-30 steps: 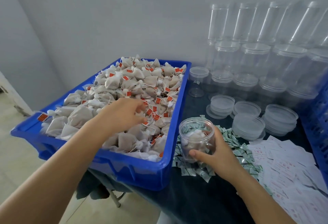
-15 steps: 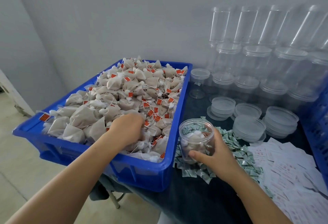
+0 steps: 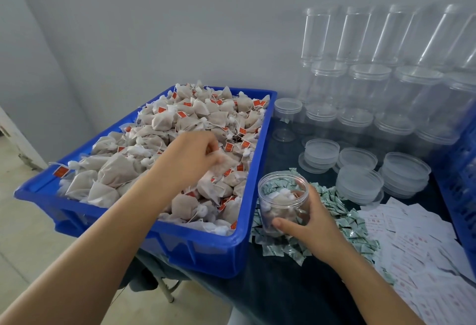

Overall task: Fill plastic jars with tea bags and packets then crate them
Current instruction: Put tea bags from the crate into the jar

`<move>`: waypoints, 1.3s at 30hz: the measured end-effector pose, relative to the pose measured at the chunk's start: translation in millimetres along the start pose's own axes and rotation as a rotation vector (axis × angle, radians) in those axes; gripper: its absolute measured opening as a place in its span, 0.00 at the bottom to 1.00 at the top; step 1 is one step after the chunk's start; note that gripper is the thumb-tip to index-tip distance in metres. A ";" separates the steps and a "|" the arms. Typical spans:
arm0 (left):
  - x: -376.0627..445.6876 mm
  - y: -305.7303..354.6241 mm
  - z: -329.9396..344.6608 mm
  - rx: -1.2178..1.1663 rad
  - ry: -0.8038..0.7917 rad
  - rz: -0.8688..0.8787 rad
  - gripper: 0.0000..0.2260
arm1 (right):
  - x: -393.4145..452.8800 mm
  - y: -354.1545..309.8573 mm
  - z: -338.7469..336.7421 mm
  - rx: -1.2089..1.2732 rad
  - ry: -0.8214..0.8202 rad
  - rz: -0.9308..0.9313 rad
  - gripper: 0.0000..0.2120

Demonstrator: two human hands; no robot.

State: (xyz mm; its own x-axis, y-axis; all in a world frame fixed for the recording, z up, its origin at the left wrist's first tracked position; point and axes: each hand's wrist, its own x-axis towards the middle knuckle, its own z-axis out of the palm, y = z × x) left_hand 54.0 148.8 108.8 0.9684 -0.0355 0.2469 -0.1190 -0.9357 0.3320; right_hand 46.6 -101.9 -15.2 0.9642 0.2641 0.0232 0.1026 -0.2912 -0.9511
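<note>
A blue tray (image 3: 211, 247) heaped with beige tea bags with red tags (image 3: 180, 118) fills the left of the table. Above the heap, my left hand (image 3: 190, 156) pinches one tea bag (image 3: 224, 162), lifted clear of the pile. To the tray's right stands an open clear plastic jar (image 3: 283, 203), holding a few tea bags. My right hand (image 3: 311, 224) grips the jar's side, thumb across its front. The jar stands on a pile of small green-and-white packets (image 3: 342, 219).
Stacks of clear lids (image 3: 359, 183) lie behind the packets. Rows of empty clear jars (image 3: 368, 93) are stacked against the wall. White paper slips with red print (image 3: 425, 252) cover the right of the dark table. A blue crate's edge (image 3: 463, 175) is at far right.
My left hand dipped into the tea bag heap, then rose with one tea bag pinched in its fingers. My right hand kept its hold on the jar.
</note>
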 end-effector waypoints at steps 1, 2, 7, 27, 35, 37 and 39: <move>0.4 8.9 -3.5 -0.052 0.032 0.023 0.06 | 0.1 0.4 -0.1 0.002 0.000 0.000 0.64; 0.5 18.3 -5.7 -0.105 0.062 0.045 0.07 | 0.3 1.1 -0.3 0.003 0.001 -0.001 0.64; 3.4 63.8 8.8 -0.321 0.064 0.144 0.08 | 2.2 6.1 0.2 0.009 0.006 -0.011 0.60; 19.5 67.8 35.0 -0.315 0.075 0.125 0.09 | 2.1 8.9 1.6 0.045 0.015 -0.089 0.38; 18.6 17.8 42.9 -0.089 -0.077 0.021 0.04 | 0.7 12.7 0.5 0.064 0.009 -0.056 0.44; 16.4 4.1 44.4 -0.019 -0.139 -0.016 0.04 | -0.3 13.5 0.5 0.067 0.003 -0.058 0.44; 14.1 -6.5 47.1 0.049 -0.210 -0.059 0.07 | -1.1 13.2 0.5 0.070 0.004 -0.060 0.45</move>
State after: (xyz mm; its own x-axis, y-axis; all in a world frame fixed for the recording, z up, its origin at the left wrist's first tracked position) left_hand 78.8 137.8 67.3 0.9984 -0.0475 0.0320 -0.0548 -0.9543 0.2939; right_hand 46.8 -105.5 -27.9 0.9579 0.2751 0.0824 0.1435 -0.2101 -0.9671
